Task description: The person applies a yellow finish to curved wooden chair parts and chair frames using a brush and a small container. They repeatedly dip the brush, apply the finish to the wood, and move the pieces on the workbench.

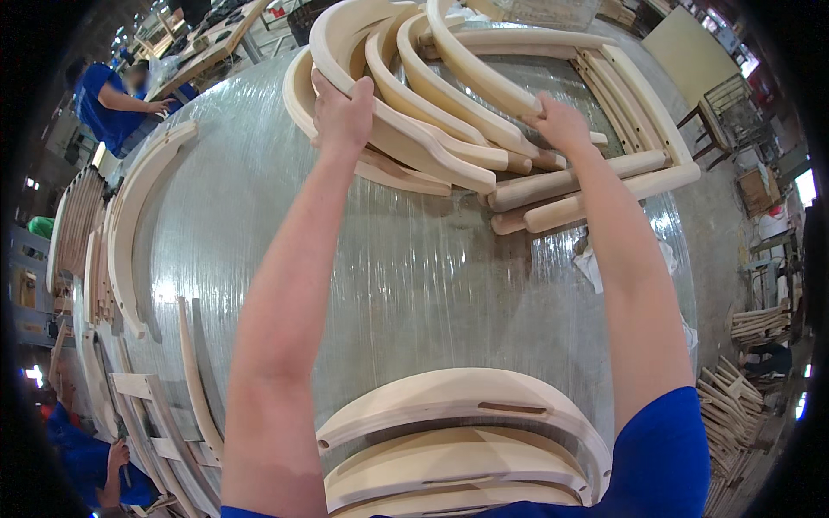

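Note:
At the far side of the plastic-wrapped table, my left hand is closed around the near curved wooden chair rail of a nested pile. My right hand grips the lower end of another curved wooden chair rail, the one furthest right in that pile. Between them lie several more bent rails, their tapered ends pointing toward the right. Just below my right hand, rounded wooden legs of a frame stick out. My fingers' undersides are hidden behind the wood.
Wide curved slats lie along the near edge of the table. A long bent rail and stacked frame parts line the left side. Co-workers in blue stand at the left and lower left. Wood piles are on the floor at right.

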Demonstrator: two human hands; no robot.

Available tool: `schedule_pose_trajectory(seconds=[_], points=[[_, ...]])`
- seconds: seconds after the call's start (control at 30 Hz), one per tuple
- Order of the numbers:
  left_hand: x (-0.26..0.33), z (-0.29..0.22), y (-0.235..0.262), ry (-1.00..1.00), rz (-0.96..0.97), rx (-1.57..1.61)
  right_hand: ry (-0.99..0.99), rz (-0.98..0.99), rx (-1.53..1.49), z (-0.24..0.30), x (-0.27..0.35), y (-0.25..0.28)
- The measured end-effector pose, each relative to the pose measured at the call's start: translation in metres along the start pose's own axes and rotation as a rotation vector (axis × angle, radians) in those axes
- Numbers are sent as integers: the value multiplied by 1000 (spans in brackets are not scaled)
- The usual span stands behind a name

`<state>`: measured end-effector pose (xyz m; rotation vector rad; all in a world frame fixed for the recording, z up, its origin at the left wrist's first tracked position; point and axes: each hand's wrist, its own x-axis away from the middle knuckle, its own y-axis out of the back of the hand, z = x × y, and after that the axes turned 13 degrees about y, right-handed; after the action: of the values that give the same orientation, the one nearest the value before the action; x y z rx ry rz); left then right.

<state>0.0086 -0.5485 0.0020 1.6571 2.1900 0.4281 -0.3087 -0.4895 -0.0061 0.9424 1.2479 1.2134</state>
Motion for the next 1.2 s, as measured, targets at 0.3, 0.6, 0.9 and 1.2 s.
schedule_pose_trajectory(seconds=[0.3,0.6,0.9,1.2], points=[[38,-34,46,-215,-219,-504,-59,-589,-437,56,19,154],[129,-157,206,-1090,-640,-234,-63,70,-1796,22,252,244],[291,20,206,-348,443,-663,-395,75,-989,66,396,109],[416,75,241,-149,510,-604,-339,224,-428,128,490,99]])
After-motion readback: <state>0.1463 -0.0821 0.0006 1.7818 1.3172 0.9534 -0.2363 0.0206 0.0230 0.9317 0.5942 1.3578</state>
